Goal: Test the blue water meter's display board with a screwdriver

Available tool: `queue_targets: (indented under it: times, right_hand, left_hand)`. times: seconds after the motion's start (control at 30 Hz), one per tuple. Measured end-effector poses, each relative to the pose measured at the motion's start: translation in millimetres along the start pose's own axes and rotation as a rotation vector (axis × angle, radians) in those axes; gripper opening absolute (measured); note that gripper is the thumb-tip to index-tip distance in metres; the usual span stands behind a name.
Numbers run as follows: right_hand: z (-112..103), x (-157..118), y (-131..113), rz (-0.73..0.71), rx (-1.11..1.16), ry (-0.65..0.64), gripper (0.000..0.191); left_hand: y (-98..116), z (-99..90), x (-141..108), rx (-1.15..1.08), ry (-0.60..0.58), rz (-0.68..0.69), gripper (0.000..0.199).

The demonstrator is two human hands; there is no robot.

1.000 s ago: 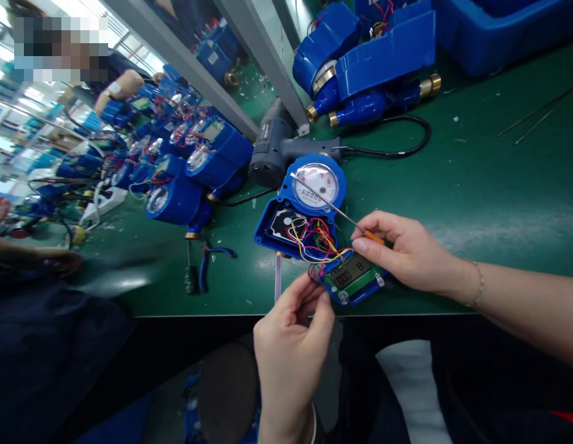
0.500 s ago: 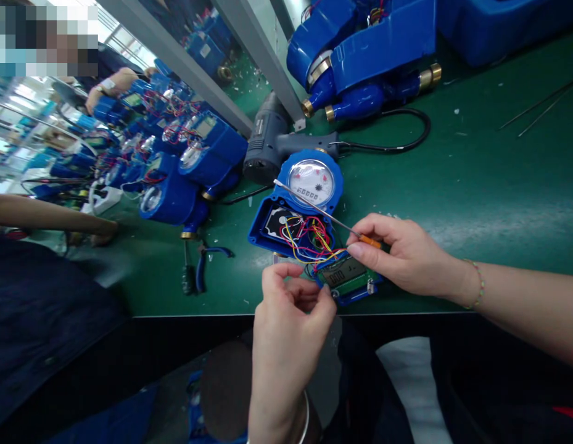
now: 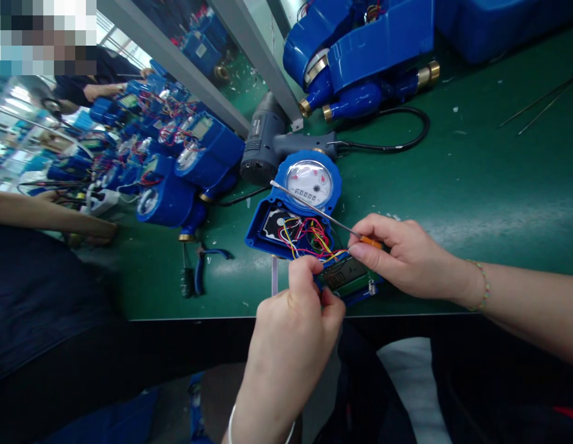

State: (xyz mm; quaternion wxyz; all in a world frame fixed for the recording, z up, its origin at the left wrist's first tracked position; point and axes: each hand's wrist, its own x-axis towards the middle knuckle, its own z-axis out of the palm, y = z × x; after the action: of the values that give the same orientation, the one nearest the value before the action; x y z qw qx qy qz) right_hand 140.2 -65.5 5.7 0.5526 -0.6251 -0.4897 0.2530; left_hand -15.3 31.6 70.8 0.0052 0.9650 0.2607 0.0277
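Observation:
A blue water meter (image 3: pixel 330 200) with a clear round dial lies at the middle of the green table, its side box open and full of red, yellow and white wires (image 3: pixel 309 237). My right hand (image 3: pixel 401 256) pinches the orange handle of a screwdriver (image 3: pixel 370 242); its long shaft points up and left across the meter. Below the box, a display board (image 3: pixel 345 275) in a blue frame lies tilted between my hands. My left hand (image 3: pixel 295 320) is closed at the board's left edge, its fingertips partly hidden, so what they grip is unclear.
Behind the meter lies a grey heat gun (image 3: pixel 267 145) with a black cable. Pliers (image 3: pixel 199 271) and a dark-handled screwdriver (image 3: pixel 187 277) are on the left. More blue meters (image 3: pixel 207 148) crowd the back and left. Another person's forearm (image 3: pixel 50 213) reaches in at left, beside a metal post (image 3: pixel 249 55).
My left hand has moved slightly up and right over the display board's left edge, and its fingers have drawn closer together. My right hand stays nearly still with the screwdriver.

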Motion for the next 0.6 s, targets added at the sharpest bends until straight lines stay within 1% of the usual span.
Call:
queue_targets:
  times: [0.1, 0.17, 0.27, 0.37, 0.43, 0.6]
  right_hand:
    - [0.1, 0.2, -0.2, 0.005, -0.004, 0.007, 0.006]
    - [0.7, 0.2, 0.1, 0.006, -0.001, 0.013, 0.005]
    - [2.2, 0.1, 0.5, 0.007, 0.008, 0.013, 0.006]
    - [3.8, -0.5, 0.2, 0.008, 0.011, 0.010, 0.005]
    - [4.5, -1.0, 0.0, 0.003, 0.012, 0.011, 0.004]
    - [4.7, -1.8, 1.5, -0.011, 0.015, 0.016, 0.004]
  left_hand:
    - [0.1, -2.0, -0.7, -0.025, 0.001, -0.022, 0.033]
    - [-1.5, -4.3, -1.5, -0.113, -0.053, -0.065, 0.032]
    - [-5.3, -7.0, -4.1, -0.324, -0.158, -0.143, 0.028]
    - [-8.8, -8.1, -6.5, -0.457, -0.214, -0.201, 0.027]
    - [-10.2, -8.5, -6.3, -0.443, -0.227, -0.202, 0.026]
    - [-9.8, -9.2, 0.3, -0.317, -0.229, -0.169, 0.024]
